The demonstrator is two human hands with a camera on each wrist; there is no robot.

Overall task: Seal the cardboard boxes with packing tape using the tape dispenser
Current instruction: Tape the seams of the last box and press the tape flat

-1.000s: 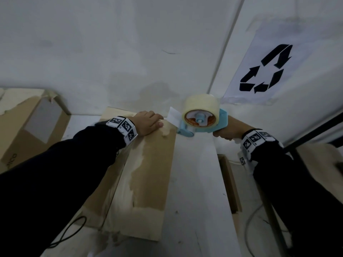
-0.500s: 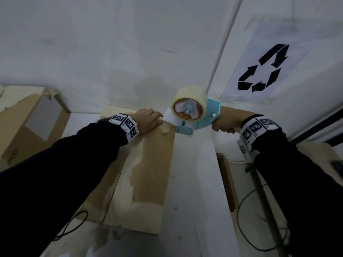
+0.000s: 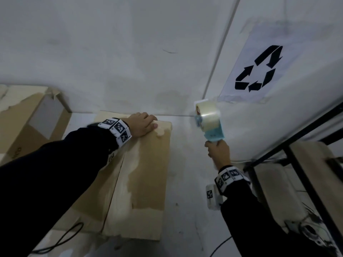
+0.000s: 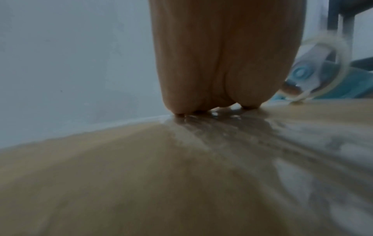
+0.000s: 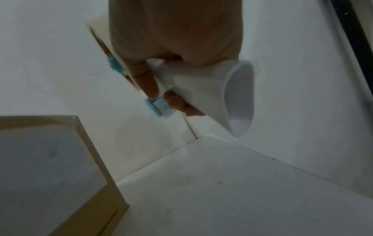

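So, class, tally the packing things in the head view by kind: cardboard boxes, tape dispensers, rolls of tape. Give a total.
Cardboard boxes: 2, one under the left hand at, one far left
Tape dispensers: 1
Tape rolls: 1
Total: 4

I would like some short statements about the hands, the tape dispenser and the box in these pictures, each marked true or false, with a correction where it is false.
1. The right hand grips the tape dispenser by its handle. True.
2. The left hand rests on top of the cardboard box, near its far edge. True.
3. The tape dispenser is pressed against the top of the box. False: it is held in the air to the right of the box, apart from it.
4. The left hand holds a pair of scissors. False: it holds nothing; its fingers lie on the box.
5. A recycling sign is on the wall at the right. True.
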